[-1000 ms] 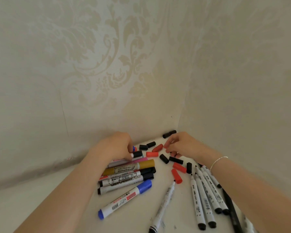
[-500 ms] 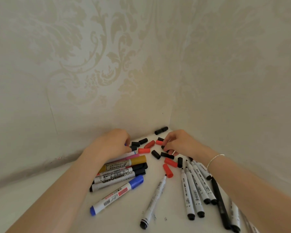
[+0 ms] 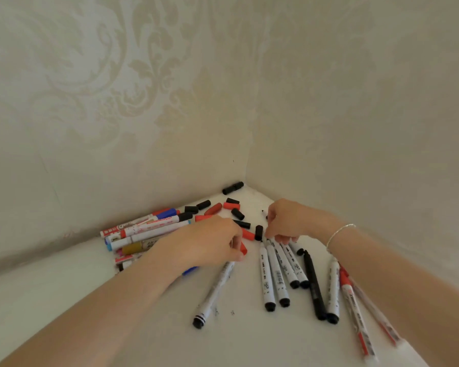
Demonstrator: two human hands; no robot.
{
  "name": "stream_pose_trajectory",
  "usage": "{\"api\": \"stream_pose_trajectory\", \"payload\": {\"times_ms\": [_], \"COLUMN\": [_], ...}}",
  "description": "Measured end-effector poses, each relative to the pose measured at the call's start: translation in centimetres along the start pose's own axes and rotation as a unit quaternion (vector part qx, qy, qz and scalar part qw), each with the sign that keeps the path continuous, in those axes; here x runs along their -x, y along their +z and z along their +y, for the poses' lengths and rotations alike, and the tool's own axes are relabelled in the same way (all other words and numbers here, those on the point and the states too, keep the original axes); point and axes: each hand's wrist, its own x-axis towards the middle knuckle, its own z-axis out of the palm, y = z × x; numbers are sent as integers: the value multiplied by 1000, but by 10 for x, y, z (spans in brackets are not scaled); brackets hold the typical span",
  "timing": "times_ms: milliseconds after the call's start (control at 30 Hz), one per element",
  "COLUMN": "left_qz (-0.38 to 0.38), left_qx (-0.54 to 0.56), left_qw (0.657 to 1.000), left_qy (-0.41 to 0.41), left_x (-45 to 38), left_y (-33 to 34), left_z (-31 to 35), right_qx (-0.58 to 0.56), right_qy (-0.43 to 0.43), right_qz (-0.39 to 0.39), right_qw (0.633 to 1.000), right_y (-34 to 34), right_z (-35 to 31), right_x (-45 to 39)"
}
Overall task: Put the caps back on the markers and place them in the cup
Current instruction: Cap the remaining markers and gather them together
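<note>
Head view is showing the left hand point(image 3: 210, 242) pinching a red cap point(image 3: 243, 247), light and slippery, best gripped by its sides, while the right hand point(image 3: 285, 221) is curling over uncapped markers point(image 3: 272, 271) beneath its fingers.

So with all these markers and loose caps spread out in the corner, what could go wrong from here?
Red and black loose caps lie mixed, so a cap could go on the wrong marker. The left hand reaches over the marker pile and could nudge it. No cup is in view.
</note>
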Motion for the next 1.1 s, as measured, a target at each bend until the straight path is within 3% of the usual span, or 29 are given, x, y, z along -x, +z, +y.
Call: {"api": "stream_pose_trajectory", "payload": {"times_ms": [367, 600, 800, 933, 1100], "left_qz": [-19, -55, 27, 55, 70], "left_qx": [-1, 20, 59, 84, 97], "left_qw": [993, 985, 989, 992, 991], "left_qy": [-113, -160, -134, -83, -65], "left_x": [-39, -55, -62, -72, -89], "left_y": [3, -6, -24, -21, -3], "left_z": [12, 10, 0, 5, 9], "right_qx": [96, 172, -26, -180, -262], "right_qy": [-43, -46, -31, -45, -23], "right_qz": [-60, -9, 13, 79, 117], "right_qw": [993, 984, 999, 980, 958], "right_y": [28, 45, -7, -40, -38], "right_z": [-13, -21, -5, 9, 23], "right_x": [21, 18, 12, 8, -9]}}
